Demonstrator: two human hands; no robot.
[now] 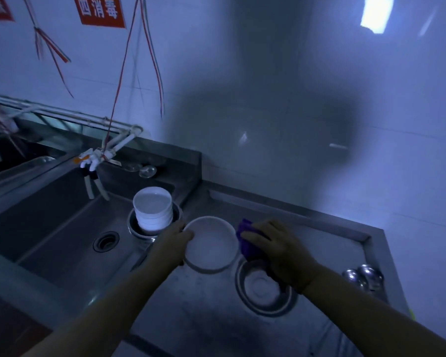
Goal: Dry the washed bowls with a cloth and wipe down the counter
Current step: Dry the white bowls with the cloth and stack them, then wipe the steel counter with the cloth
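My left hand (174,239) grips the left rim of a white bowl (210,244), holding it tilted above the steel counter (191,305). My right hand (278,251) holds a purple cloth (246,238) right beside the bowl's right rim. A stack of white bowls (153,210) stands in a metal basin (133,226) at the sink's right corner. Below my right hand, a metal bowl (263,287) sits on the counter.
A deep steel sink (62,228) with a drain (106,240) lies to the left, with white taps (93,161) above it. Two glass lids (142,170) rest on the sink's back ledge. Shiny metal items (363,276) sit at the counter's right edge. Tiled wall stands behind.
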